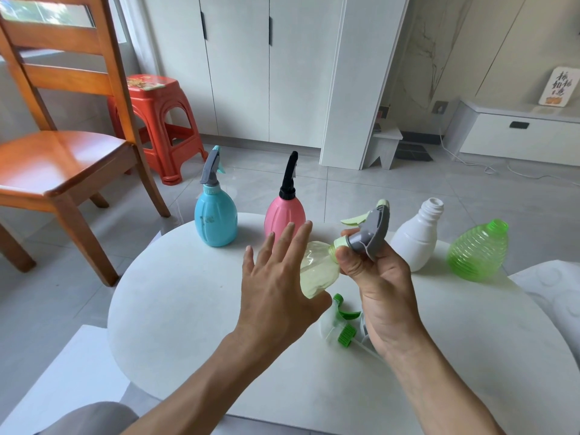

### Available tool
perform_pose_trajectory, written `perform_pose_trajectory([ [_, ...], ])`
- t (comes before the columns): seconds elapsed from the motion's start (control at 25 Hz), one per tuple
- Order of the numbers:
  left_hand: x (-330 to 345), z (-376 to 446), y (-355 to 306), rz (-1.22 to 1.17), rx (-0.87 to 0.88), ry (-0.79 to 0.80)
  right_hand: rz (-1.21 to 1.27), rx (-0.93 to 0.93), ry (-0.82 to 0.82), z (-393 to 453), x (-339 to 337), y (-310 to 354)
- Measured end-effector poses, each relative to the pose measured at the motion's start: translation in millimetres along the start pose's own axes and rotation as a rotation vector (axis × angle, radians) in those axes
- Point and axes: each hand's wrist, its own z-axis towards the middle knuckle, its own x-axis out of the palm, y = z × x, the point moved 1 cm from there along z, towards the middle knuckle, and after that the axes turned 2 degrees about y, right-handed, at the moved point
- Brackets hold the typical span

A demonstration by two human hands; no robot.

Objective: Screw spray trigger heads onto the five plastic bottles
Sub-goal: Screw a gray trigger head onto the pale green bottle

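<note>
Likely light, thin-walled, crushable: pale yellow translucent plastic bottle [317,271], empty, tilted in air above round white worktop [188,309]. Best held round belly, turning force at collar. Right hand [376,277] grips grey trigger head with pale green lever [370,230] at bottle neck. Left hand [276,284] fingers straight, spread, palm against bottle body.

Soft, even daylight from the window [47,12] at my upper left fills the room, gleaming on the wooden chair [59,158], casting faint shadows on the worktop [188,309], while wide-angle distortion bends the edges.
</note>
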Motion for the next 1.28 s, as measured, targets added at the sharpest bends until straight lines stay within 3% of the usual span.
perform_pose_trajectory([
  [0.16,4,-2,-2,0.001,0.034,-0.036,0.034,0.03,-0.047,-3,4,0],
  [0.52,15,-6,-10,-0.183,0.081,-0.062,-0.175,0.005,-0.258,-12,8,2],
  [0.84,9,2,-2,-0.232,0.097,-0.174,-0.152,0.043,-0.006,-12,2,13],
  [1.12,12,-5,-7,-0.319,0.111,-0.206,0.101,0.08,-0.023,-16,9,8],
  [1.28,11,-6,-12,-0.348,0.115,-0.176,0.105,0.055,0.033,-14,13,7],
])
